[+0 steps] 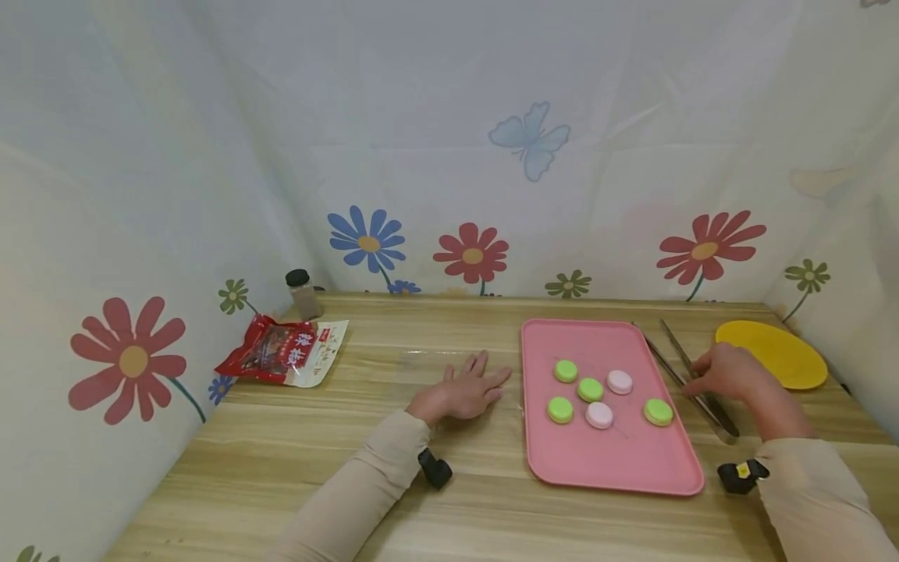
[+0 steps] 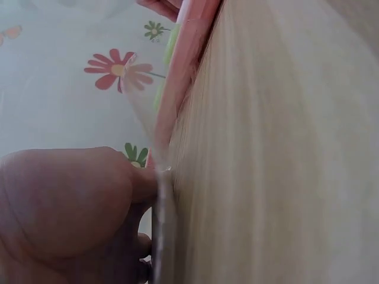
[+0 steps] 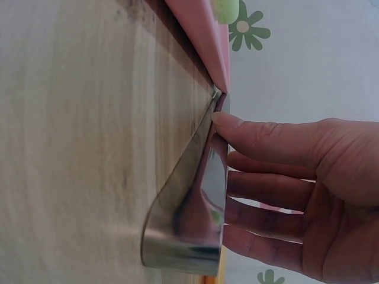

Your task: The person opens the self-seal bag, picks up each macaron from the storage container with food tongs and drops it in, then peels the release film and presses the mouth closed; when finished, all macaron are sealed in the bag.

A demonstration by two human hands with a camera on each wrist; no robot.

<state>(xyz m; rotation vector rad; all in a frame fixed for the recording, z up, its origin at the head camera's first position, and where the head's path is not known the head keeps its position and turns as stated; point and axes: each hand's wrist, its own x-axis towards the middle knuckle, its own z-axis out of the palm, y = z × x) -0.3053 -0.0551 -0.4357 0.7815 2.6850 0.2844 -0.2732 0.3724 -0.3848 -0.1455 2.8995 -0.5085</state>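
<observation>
My left hand (image 1: pixel 467 393) lies palm down with fingers spread on a sheet of clear plastic (image 1: pixel 420 376), just left of the pink tray (image 1: pixel 611 468). In the left wrist view the plastic's edge (image 2: pixel 142 115) curls up beyond the thumb. On the tray sit two pale pink macarons (image 1: pixel 599 415) and several green macarons (image 1: pixel 560 410). To the tray's right, my right hand (image 1: pixel 726 378) grips metal tongs (image 3: pixel 198 236) lying on the table. Its thumb touches one arm of the tongs, and the other fingers are along the far side. The tongs' bent end points toward me.
A yellow plate (image 1: pixel 779 355) lies beyond my right hand. At the far left are a red and white food packet (image 1: pixel 288 350) and a small jar with a black lid (image 1: pixel 304 295). Flower-printed cloth (image 1: pixel 435 156) encloses the wooden table (image 1: pixel 281 445) at the back and sides.
</observation>
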